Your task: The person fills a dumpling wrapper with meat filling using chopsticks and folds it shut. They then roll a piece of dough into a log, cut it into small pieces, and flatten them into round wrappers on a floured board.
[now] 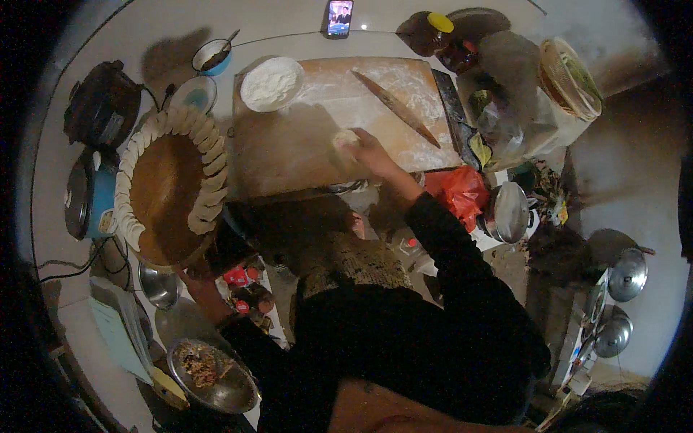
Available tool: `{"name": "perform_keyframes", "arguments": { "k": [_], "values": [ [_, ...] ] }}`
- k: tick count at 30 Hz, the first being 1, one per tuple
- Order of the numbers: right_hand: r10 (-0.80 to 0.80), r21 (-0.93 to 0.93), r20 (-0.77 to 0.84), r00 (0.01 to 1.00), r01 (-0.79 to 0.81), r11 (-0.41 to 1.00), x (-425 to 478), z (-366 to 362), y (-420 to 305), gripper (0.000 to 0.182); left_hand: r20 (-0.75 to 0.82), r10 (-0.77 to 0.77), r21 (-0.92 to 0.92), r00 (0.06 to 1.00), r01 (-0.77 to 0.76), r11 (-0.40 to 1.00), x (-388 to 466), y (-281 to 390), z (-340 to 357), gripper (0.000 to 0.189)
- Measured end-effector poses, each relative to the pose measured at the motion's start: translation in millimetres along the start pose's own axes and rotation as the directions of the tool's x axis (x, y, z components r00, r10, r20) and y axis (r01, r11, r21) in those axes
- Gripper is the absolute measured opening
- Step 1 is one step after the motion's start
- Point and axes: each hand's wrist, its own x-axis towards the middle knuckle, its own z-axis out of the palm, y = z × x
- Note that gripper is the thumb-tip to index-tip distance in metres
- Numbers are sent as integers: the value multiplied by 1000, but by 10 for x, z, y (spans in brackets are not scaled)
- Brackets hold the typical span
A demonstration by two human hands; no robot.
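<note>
My right hand (pixel 372 152) holds a pale piece of dough (pixel 344 138) over the middle of a floured wooden board (pixel 281 157). A tapered wooden rolling pin (pixel 398 108) lies slantwise on the board, beyond that hand. Flour fills a white bowl (pixel 270 84) at the board's far left corner. To the left, folded dumplings (pixel 214 162) line the edge of a round brown tray (pixel 162 184). My left hand (pixel 197 279) is at the tray's near edge. Its fingers are in shadow and partly hidden, so its grip cannot be made out.
A metal bowl with filling (pixel 216 373) stands at lower left, near a smaller metal bowl (pixel 159 284). Dark and blue appliances (pixel 100 189) flank the tray. A red plastic bag (pixel 463 192) and a lidded pot (pixel 509 211) are right. A lit phone (pixel 340 19) leans at the back.
</note>
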Motion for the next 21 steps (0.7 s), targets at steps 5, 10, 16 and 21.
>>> {"name": "perform_keyframes", "arguments": {
  "k": [5,10,16,21],
  "values": [
    [-334,-734,361,871,487,474,319,-315,-70,61,410,-461,-221,787,576,787,-577,-499,1105,40],
    [-679,-565,223,699,660,494,323,-859,317,45,503,304,204,809,-453,868,-822,592,2802,47],
    [-547,-879,-391,740,-123,461,40,-2522,778,56,758,323,303,566,-745,594,-651,1118,3782,62],
    [-538,-919,-372,756,-219,328,273,-2972,1299,68,643,175,289,746,-448,846,-789,1193,3938,64]
  ]
}}
